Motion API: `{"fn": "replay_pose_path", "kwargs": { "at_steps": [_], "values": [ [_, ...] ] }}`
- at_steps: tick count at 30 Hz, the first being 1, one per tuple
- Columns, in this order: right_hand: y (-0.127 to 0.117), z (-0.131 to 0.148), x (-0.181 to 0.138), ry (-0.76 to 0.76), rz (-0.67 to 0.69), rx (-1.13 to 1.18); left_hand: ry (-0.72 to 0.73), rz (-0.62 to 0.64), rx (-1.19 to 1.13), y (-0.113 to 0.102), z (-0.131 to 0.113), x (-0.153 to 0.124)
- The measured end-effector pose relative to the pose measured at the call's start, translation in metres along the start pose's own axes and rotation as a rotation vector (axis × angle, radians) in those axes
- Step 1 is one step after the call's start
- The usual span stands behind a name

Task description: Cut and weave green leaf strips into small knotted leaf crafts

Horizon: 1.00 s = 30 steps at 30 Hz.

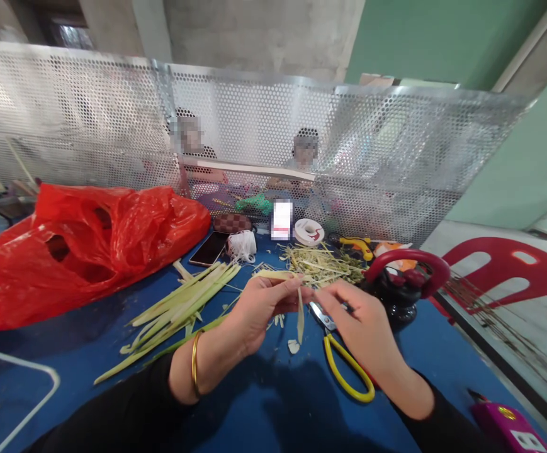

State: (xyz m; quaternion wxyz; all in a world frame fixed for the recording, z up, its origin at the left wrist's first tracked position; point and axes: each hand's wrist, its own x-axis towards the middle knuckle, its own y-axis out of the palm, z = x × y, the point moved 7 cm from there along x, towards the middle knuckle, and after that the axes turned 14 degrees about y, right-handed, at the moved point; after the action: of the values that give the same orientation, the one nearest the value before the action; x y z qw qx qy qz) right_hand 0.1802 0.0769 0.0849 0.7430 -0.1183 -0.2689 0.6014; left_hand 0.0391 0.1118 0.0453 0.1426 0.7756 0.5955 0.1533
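Between the fingers and thumb of my left hand [257, 308] is a pale, flat plant strip [300, 321], its loose end hanging down. My right hand [360, 321] pinches at the same strip where the fingertips of both hands meet; the exact grip is partly hidden. Under my right hand lie scissors with yellow handles [330, 360], blades partly covered. Left of my hands, a bundle of long pale-green leaf strips [183, 308] is spread on the blue tabletop [235, 402]. Beyond my fingertips sits a heap of thin trimmings [320, 264]. A small white scrap [293, 346] lies below the strip.
A red plastic bag [112, 245] fills the left. A dark phone [209, 249], white thread [242, 244], a lit phone [281, 220] and a tape roll [309, 232] line the back, before a perforated metal screen [254, 113]. A black jar with red handles [398, 305] stands right.
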Motion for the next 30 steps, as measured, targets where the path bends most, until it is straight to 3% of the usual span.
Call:
{"fn": "replay_pose_path", "kwargs": {
  "at_steps": [3, 6, 11, 20, 23, 27, 30],
  "values": [
    [0.02, -0.002, -0.006, 0.006, 0.124, -0.02, 0.052, -0.026, -0.045, 0.0, -0.004, 0.001],
    [0.03, -0.007, -0.009, 0.022, 0.119, 0.036, 0.054, 0.007, -0.057, 0.004, -0.002, 0.0],
    [0.03, -0.005, -0.013, 0.003, 0.14, 0.111, 0.054, -0.009, -0.077, 0.005, -0.001, -0.001],
    [0.032, 0.012, -0.021, -0.063, 0.209, 0.034, 0.05, -0.101, -0.046, -0.003, 0.003, -0.002],
    [0.023, 0.014, -0.019, -0.097, 0.144, -0.016, 0.014, -0.068, -0.021, -0.004, 0.002, 0.0],
    [-0.008, 0.01, -0.007, -0.108, -0.123, -0.055, -0.03, 0.019, -0.003, -0.001, -0.004, 0.0],
    [-0.004, 0.001, 0.002, -0.038, -0.019, -0.029, -0.062, 0.057, -0.018, 0.002, -0.004, -0.002]
  ]
}}
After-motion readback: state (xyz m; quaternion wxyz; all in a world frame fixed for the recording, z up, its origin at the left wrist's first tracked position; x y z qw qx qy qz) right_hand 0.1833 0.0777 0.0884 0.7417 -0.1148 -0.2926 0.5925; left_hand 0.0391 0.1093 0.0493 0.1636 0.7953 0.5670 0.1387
